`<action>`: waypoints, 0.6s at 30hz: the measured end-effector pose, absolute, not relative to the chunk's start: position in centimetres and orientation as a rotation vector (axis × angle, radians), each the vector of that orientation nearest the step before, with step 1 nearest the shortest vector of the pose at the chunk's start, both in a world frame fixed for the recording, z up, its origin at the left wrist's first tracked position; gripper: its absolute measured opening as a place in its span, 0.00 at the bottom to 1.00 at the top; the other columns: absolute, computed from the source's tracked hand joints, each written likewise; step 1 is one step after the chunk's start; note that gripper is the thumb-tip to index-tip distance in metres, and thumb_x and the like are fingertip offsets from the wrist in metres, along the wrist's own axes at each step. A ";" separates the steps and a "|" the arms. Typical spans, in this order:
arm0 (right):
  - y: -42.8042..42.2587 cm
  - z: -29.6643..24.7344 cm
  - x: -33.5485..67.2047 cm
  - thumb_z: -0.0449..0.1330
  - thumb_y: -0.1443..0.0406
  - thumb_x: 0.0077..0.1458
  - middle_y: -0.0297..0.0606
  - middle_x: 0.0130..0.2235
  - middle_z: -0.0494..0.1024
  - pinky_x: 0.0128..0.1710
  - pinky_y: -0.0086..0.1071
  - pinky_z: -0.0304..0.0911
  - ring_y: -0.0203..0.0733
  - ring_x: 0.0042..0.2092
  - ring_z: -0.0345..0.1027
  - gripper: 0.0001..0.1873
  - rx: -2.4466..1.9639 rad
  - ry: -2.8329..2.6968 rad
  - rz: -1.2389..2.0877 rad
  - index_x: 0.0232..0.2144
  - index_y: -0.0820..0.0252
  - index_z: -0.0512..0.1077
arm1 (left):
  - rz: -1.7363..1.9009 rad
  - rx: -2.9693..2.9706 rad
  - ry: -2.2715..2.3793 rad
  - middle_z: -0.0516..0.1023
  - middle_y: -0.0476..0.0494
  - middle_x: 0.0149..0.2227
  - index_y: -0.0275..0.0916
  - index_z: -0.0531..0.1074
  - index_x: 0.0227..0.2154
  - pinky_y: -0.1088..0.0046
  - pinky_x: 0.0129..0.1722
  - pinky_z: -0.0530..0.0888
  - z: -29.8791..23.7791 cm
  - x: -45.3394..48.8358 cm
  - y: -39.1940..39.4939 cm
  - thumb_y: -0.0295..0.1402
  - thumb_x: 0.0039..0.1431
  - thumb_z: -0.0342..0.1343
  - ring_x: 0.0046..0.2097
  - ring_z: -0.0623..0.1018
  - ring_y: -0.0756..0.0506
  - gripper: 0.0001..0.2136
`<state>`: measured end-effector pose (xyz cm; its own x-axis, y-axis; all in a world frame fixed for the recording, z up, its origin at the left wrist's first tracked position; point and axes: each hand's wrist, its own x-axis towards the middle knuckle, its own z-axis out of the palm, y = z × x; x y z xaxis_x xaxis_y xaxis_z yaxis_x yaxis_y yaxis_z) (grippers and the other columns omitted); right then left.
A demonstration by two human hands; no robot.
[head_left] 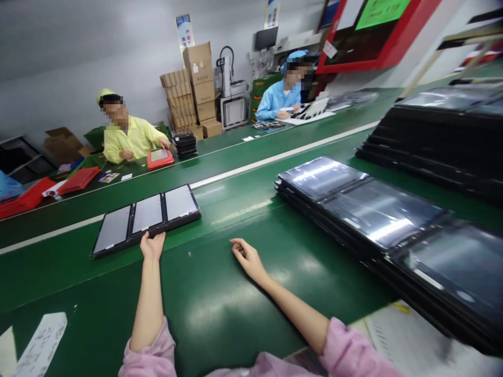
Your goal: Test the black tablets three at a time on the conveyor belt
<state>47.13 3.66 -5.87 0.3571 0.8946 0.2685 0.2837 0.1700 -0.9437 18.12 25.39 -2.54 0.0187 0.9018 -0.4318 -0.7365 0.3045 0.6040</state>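
Observation:
A black tray point(167, 226) with three grey-white flat panels in its pockets is on the green conveyor belt, ahead and to the left. My left hand point(152, 247) is palm up at the tray's near edge, its fingertips hidden under the rim. My right hand point(248, 260) hovers over the green surface, apart from the tray, fingers loosely bent and nothing in them. To the right, a stack of black trays point(326, 220) carries dark glossy panels under shiny film.
A taller stack of black trays point(436, 152) stands at the far right. Papers point(408, 335) lie at the lower right and a white strip point(43, 340) at the lower left. Across the belt sit a person in yellow point(131, 139) and another in blue point(275, 99).

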 end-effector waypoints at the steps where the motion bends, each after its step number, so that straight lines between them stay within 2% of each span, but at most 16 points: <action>1: 3.6 -5.9 47.2 0.56 0.58 0.55 0.35 0.32 0.74 0.34 0.33 0.66 0.39 0.33 0.69 0.15 -1.372 -1.151 0.632 0.44 0.58 0.72 | 1.306 0.247 0.871 0.73 0.33 0.45 0.34 0.66 0.51 0.62 0.49 0.79 -2.5 18.3 25.0 0.35 0.59 0.48 0.52 0.77 0.41 0.18; 6: 3.5 -6.6 47.4 0.58 0.54 0.54 0.35 0.34 0.75 0.38 0.35 0.67 0.40 0.35 0.69 0.18 -1.356 -1.027 0.708 0.44 0.57 0.73 | 1.380 0.325 0.853 0.74 0.40 0.37 0.38 0.71 0.42 0.68 0.52 0.78 -2.6 18.9 21.0 0.38 0.64 0.43 0.49 0.79 0.45 0.14; 10: 3.7 -6.9 47.8 0.57 0.46 0.55 0.38 0.37 0.77 0.41 0.38 0.71 0.42 0.38 0.73 0.26 -1.278 -0.908 0.859 0.46 0.58 0.72 | 1.319 0.388 0.864 0.76 0.40 0.33 0.40 0.73 0.37 0.59 0.55 0.77 -3.6 18.6 14.9 0.38 0.62 0.47 0.49 0.80 0.40 0.11; 12: 3.7 -6.8 48.0 0.57 0.43 0.55 0.39 0.36 0.79 0.43 0.40 0.72 0.43 0.38 0.75 0.30 -1.243 -0.871 0.957 0.48 0.59 0.72 | 1.261 0.422 0.839 0.78 0.40 0.34 0.41 0.74 0.36 0.53 0.57 0.75 -4.3 18.4 11.2 0.38 0.59 0.50 0.52 0.79 0.38 0.10; 15: 2.8 -6.5 48.3 0.53 0.39 0.58 0.40 0.36 0.80 0.41 0.41 0.73 0.44 0.37 0.76 0.36 -1.233 -0.808 1.097 0.55 0.59 0.71 | 1.194 0.453 0.768 0.79 0.42 0.38 0.46 0.76 0.33 0.51 0.61 0.71 -5.4 18.3 5.5 0.38 0.56 0.57 0.58 0.76 0.37 0.05; 18: 0.3 -6.0 48.5 0.51 0.36 0.58 0.42 0.45 0.81 0.45 0.44 0.72 0.48 0.44 0.77 0.40 -1.150 -0.657 1.279 0.61 0.53 0.68 | 1.168 0.448 0.750 0.80 0.47 0.44 0.51 0.76 0.30 0.51 0.66 0.65 -6.4 18.4 0.2 0.38 0.51 0.65 0.61 0.73 0.38 0.04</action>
<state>48.46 0.29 -5.97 0.2270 0.9518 -0.2062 -0.3867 -0.1062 -0.9161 18.42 0.21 -6.39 0.1956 0.9360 -0.2928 -0.6554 0.3468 0.6710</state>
